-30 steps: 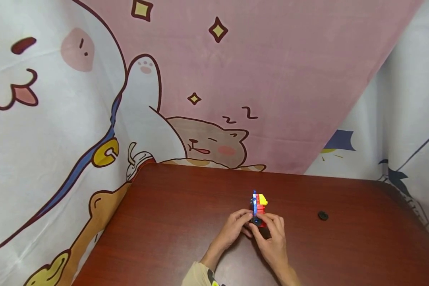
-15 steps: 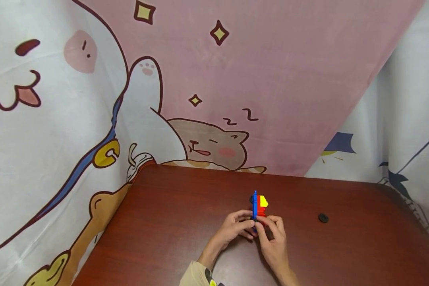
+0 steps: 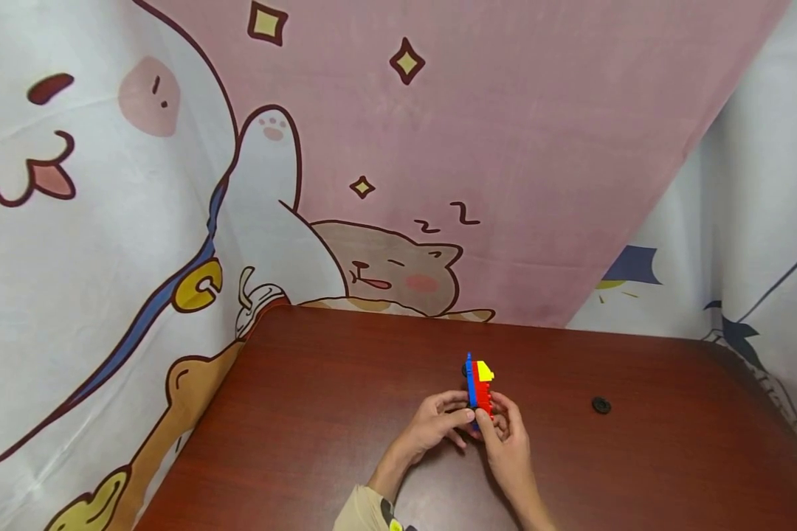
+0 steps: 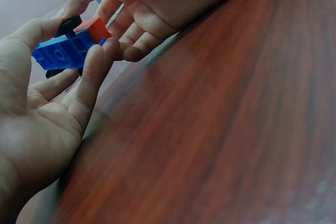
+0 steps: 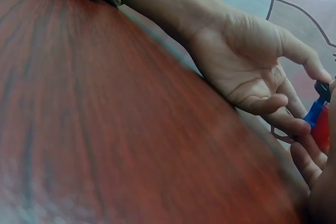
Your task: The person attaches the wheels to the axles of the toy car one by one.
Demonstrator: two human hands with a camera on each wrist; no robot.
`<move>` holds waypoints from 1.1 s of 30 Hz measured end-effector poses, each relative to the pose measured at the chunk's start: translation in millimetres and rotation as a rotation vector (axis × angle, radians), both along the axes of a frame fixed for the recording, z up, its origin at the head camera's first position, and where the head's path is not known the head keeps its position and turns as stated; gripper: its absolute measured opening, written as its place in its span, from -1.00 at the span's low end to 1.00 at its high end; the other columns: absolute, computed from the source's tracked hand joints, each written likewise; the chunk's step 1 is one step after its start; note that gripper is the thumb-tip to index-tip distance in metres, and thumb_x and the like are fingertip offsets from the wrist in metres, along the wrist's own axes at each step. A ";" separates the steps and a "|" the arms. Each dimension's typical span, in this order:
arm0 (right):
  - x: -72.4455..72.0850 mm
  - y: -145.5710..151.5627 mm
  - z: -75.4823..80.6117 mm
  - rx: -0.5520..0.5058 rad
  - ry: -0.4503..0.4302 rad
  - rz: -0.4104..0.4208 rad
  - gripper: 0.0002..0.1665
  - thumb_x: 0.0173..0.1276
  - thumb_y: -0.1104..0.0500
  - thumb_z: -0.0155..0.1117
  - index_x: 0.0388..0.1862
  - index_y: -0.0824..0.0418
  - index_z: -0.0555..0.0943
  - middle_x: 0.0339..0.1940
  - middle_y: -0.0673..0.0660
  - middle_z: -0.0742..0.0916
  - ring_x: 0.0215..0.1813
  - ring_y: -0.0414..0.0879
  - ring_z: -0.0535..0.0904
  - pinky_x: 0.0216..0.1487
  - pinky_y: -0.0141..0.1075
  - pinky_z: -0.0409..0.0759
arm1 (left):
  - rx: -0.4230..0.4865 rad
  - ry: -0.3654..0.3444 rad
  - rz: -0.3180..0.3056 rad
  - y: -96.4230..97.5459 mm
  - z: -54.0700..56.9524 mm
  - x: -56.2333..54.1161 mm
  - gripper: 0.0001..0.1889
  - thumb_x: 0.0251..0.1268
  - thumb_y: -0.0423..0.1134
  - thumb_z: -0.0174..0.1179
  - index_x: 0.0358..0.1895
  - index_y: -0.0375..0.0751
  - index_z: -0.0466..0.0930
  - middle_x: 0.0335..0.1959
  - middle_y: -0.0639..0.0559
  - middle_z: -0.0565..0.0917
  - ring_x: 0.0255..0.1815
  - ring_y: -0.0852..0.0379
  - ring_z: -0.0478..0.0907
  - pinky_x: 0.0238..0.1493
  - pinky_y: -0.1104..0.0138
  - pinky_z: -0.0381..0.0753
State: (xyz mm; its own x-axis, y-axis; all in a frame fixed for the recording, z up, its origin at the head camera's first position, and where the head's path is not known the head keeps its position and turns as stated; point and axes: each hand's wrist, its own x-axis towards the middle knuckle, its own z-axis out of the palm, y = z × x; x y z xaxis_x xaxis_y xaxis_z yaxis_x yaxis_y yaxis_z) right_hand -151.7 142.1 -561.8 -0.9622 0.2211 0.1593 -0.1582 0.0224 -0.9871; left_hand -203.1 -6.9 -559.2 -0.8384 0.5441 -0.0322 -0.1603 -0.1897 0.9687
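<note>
A toy block car [image 3: 482, 387] with a blue base, red bricks and a yellow brick is held up on end between both hands, over the table. My left hand [image 3: 430, 426] grips its lower end from the left, thumb at a black wheel [image 4: 68, 26]. My right hand [image 3: 510, 441] holds the same end from the right, its thumb tip at that wheel too and its fingers behind the red bricks. The studless blue underside [image 4: 62, 53] faces the left wrist view. Another black wheel shows on the car's upper left. Fingers hide part of the lower end.
A loose black wheel [image 3: 601, 405] lies flat on the brown wooden table [image 3: 345, 369], to the right of the hands. A printed cartoon curtain [image 3: 518, 147] hangs behind the table and along its left and right sides.
The car has turned so more of its red bricks show. The right hand's fingers have shifted from its front to behind it, and the left thumb has moved onto the lower wheel.
</note>
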 end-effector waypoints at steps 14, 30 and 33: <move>2.4 1.5 -3.1 0.085 -0.068 -0.004 -0.42 0.48 0.22 0.22 0.36 0.38 0.28 0.04 0.26 0.53 -0.29 -0.35 0.56 -0.36 -0.51 0.60 | -0.022 0.004 0.043 -1.0 -2.3 3.0 -0.59 0.33 -0.35 0.24 0.22 -0.39 0.52 -0.11 -0.14 0.73 -0.43 0.19 0.68 -0.58 0.44 0.65; 1.5 2.8 3.6 -0.033 -0.027 -0.173 -0.54 0.55 0.26 0.07 0.33 0.35 0.25 -0.22 -0.07 0.59 -0.25 -0.31 0.51 -0.27 -0.54 0.51 | -0.145 0.132 -0.069 0.0 5.4 5.2 -0.68 0.35 -0.22 0.26 0.07 -0.33 0.63 -0.43 -0.19 0.63 -0.64 0.20 0.48 -0.61 0.41 0.61; 1.8 1.9 3.3 -0.060 0.007 -0.170 -0.57 0.51 0.32 0.10 0.28 0.38 0.28 -0.25 -0.06 0.61 -0.28 -0.31 0.54 -0.30 -0.55 0.55 | -0.126 0.160 0.031 4.7 3.4 5.8 -0.69 0.40 -0.20 0.22 0.03 -0.37 0.62 -0.36 -0.17 0.62 -0.55 0.22 0.52 -0.58 0.39 0.65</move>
